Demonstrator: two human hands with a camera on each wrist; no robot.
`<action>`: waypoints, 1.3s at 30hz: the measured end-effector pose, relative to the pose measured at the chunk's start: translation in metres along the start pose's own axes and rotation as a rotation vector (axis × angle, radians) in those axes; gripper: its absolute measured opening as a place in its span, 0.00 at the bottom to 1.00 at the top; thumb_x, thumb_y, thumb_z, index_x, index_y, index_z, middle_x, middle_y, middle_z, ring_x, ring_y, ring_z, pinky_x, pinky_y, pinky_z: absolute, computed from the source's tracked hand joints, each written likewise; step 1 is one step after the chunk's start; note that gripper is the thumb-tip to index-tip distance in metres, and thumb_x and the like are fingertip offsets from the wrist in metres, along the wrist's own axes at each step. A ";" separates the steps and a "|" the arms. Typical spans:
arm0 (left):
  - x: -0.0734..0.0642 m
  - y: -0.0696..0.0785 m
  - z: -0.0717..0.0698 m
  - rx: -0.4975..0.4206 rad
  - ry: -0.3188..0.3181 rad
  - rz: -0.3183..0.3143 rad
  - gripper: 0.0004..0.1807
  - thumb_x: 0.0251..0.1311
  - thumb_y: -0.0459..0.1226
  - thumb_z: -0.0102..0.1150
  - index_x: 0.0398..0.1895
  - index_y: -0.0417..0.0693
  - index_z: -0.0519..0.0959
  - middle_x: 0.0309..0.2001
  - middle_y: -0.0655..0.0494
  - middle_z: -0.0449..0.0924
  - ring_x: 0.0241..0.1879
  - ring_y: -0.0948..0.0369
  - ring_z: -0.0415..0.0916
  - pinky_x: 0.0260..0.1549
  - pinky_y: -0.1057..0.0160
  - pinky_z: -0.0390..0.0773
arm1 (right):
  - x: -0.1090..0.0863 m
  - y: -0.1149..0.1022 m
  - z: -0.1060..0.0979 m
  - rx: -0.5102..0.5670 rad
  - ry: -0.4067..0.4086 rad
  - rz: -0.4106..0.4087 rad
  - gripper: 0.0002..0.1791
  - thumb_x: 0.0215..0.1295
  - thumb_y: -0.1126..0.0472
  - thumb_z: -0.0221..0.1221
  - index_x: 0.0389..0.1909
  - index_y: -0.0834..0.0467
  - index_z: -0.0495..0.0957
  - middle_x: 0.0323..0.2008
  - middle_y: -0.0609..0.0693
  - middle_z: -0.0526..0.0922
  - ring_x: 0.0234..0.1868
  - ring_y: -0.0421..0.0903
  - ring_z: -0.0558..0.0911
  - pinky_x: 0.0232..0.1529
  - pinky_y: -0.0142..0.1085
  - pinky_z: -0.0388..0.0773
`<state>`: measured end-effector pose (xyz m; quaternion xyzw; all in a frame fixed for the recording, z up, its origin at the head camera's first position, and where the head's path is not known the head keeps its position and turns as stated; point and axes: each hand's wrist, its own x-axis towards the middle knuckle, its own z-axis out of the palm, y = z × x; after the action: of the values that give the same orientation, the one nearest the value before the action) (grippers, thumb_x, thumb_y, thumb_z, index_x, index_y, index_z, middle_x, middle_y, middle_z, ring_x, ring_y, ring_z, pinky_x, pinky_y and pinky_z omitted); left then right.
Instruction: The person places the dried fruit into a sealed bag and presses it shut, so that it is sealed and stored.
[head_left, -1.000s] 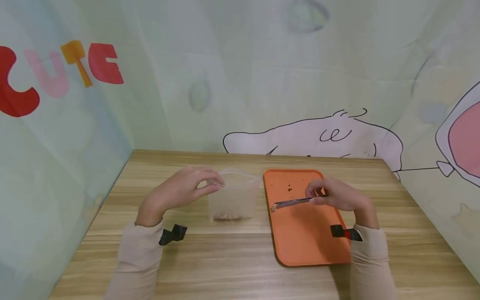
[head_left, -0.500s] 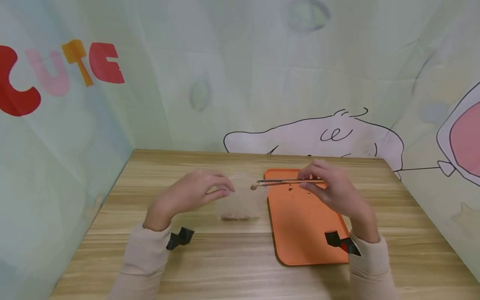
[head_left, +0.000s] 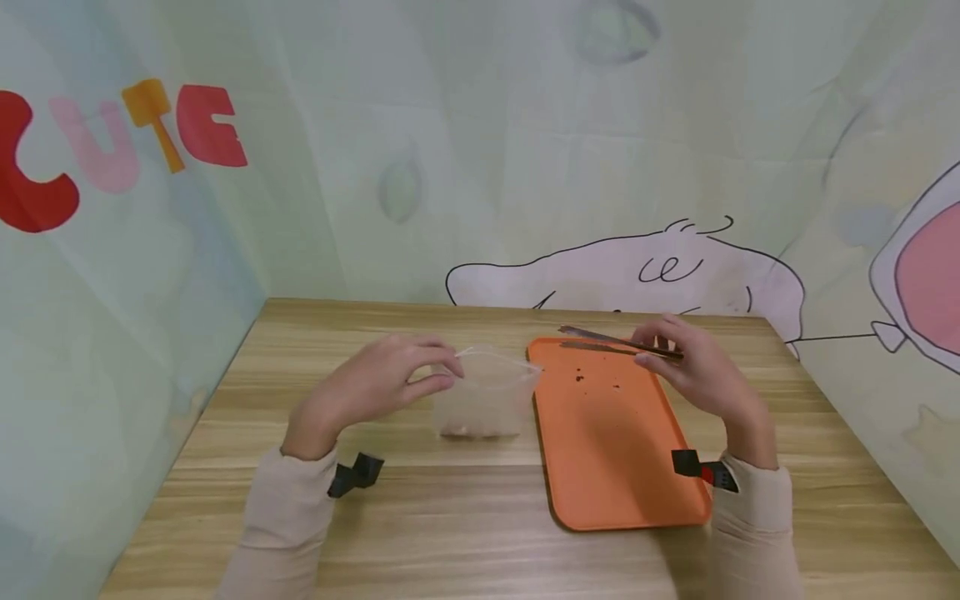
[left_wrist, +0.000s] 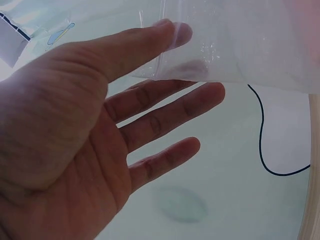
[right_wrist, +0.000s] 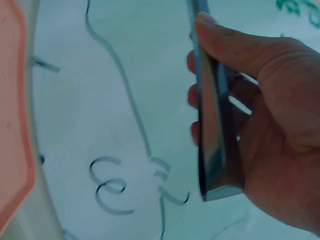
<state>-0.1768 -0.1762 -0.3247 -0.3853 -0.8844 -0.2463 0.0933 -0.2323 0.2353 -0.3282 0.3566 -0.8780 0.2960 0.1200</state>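
My left hand [head_left: 382,379] pinches the upper left edge of a clear zip bag [head_left: 483,404] between thumb and fingertips. In the left wrist view the bag [left_wrist: 240,45] lies between thumb and forefinger, the other fingers spread below it. The bag stands on the table with its mouth gaping and a few small pale pieces at the bottom. My right hand [head_left: 697,367] holds metal tongs [head_left: 611,337] above the tray's far end. The tongs' arms are spread apart with nothing between the tips. In the right wrist view the tongs [right_wrist: 212,135] lie across the fingers, thumb on top.
An orange tray [head_left: 607,467] lies right of the bag, with several small dark crumbs [head_left: 579,377] toward its far end. The wooden table [head_left: 420,533] meets a printed cloth backdrop [head_left: 480,167] at the back and sides.
The tongs carried a small brownish piece from the tray over to the bag. Now their tips are apart without it, and the right hand has drawn back right. The bag and left hand shifted slightly right.
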 end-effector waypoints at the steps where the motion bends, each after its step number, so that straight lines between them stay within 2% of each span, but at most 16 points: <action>1: 0.000 0.000 0.000 0.007 0.009 -0.005 0.04 0.67 0.39 0.63 0.41 0.52 0.85 0.47 0.60 0.83 0.43 0.62 0.81 0.45 0.57 0.80 | -0.002 0.007 0.000 -0.006 -0.019 0.028 0.10 0.62 0.71 0.67 0.40 0.56 0.81 0.34 0.44 0.77 0.33 0.41 0.71 0.30 0.30 0.70; 4: -0.001 -0.001 0.001 0.021 0.031 -0.019 0.03 0.67 0.40 0.64 0.39 0.51 0.84 0.51 0.54 0.83 0.45 0.57 0.82 0.47 0.55 0.80 | -0.006 0.028 0.002 -0.029 -0.118 0.113 0.07 0.62 0.69 0.67 0.38 0.57 0.82 0.33 0.45 0.79 0.33 0.43 0.73 0.31 0.33 0.71; 8: -0.001 -0.002 0.001 0.034 0.045 -0.025 0.03 0.66 0.40 0.65 0.36 0.51 0.83 0.55 0.49 0.82 0.49 0.52 0.82 0.49 0.51 0.80 | -0.012 0.053 0.011 -0.029 -0.299 0.199 0.06 0.62 0.67 0.68 0.38 0.59 0.82 0.32 0.45 0.79 0.34 0.44 0.74 0.32 0.34 0.73; 12: -0.001 -0.001 0.001 0.033 0.062 0.000 0.05 0.65 0.40 0.66 0.37 0.49 0.81 0.47 0.55 0.83 0.43 0.57 0.81 0.44 0.54 0.80 | -0.015 0.069 0.019 0.012 -0.433 0.243 0.07 0.61 0.67 0.68 0.39 0.62 0.81 0.33 0.48 0.80 0.35 0.45 0.76 0.35 0.36 0.74; 15: 0.001 -0.001 0.001 0.021 0.080 0.010 0.09 0.64 0.40 0.67 0.42 0.48 0.80 0.43 0.59 0.82 0.40 0.61 0.79 0.41 0.57 0.79 | -0.017 0.076 0.024 0.028 -0.490 0.280 0.08 0.61 0.65 0.69 0.40 0.62 0.81 0.34 0.49 0.80 0.36 0.45 0.76 0.37 0.37 0.74; 21: 0.004 0.004 0.004 -0.019 0.093 -0.023 0.17 0.63 0.42 0.68 0.51 0.46 0.77 0.47 0.56 0.83 0.46 0.58 0.81 0.45 0.56 0.80 | -0.019 0.076 0.023 0.047 -0.568 0.349 0.12 0.61 0.63 0.70 0.43 0.62 0.82 0.37 0.50 0.82 0.38 0.46 0.77 0.41 0.40 0.75; 25: 0.007 0.007 0.005 -0.010 0.114 -0.023 0.17 0.64 0.42 0.67 0.51 0.44 0.77 0.47 0.54 0.84 0.44 0.59 0.82 0.44 0.57 0.81 | -0.016 0.066 0.017 0.010 -0.529 0.343 0.15 0.64 0.64 0.67 0.49 0.66 0.81 0.40 0.53 0.83 0.42 0.49 0.79 0.43 0.43 0.77; 30: 0.009 0.008 0.003 0.008 0.144 -0.016 0.16 0.66 0.41 0.65 0.51 0.43 0.78 0.45 0.54 0.85 0.42 0.59 0.83 0.41 0.58 0.82 | -0.005 0.041 0.009 0.024 -0.378 0.241 0.14 0.71 0.62 0.61 0.54 0.63 0.79 0.39 0.48 0.82 0.43 0.47 0.79 0.44 0.43 0.77; 35: 0.010 0.007 0.001 -0.030 0.195 -0.035 0.13 0.66 0.39 0.65 0.50 0.45 0.78 0.41 0.56 0.86 0.41 0.58 0.84 0.40 0.56 0.82 | 0.010 -0.002 0.010 0.090 -0.233 0.129 0.11 0.73 0.59 0.59 0.54 0.54 0.80 0.40 0.44 0.81 0.43 0.43 0.77 0.40 0.38 0.76; 39: 0.009 0.006 0.002 -0.116 0.257 -0.026 0.11 0.66 0.35 0.65 0.49 0.44 0.78 0.40 0.56 0.86 0.42 0.59 0.85 0.41 0.57 0.83 | 0.021 -0.038 0.019 0.148 -0.170 0.021 0.11 0.72 0.59 0.60 0.53 0.51 0.81 0.39 0.42 0.81 0.41 0.40 0.78 0.36 0.34 0.76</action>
<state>-0.1785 -0.1663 -0.3209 -0.3439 -0.8543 -0.3456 0.1801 -0.2205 0.1907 -0.3176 0.3790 -0.8644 0.3300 0.0151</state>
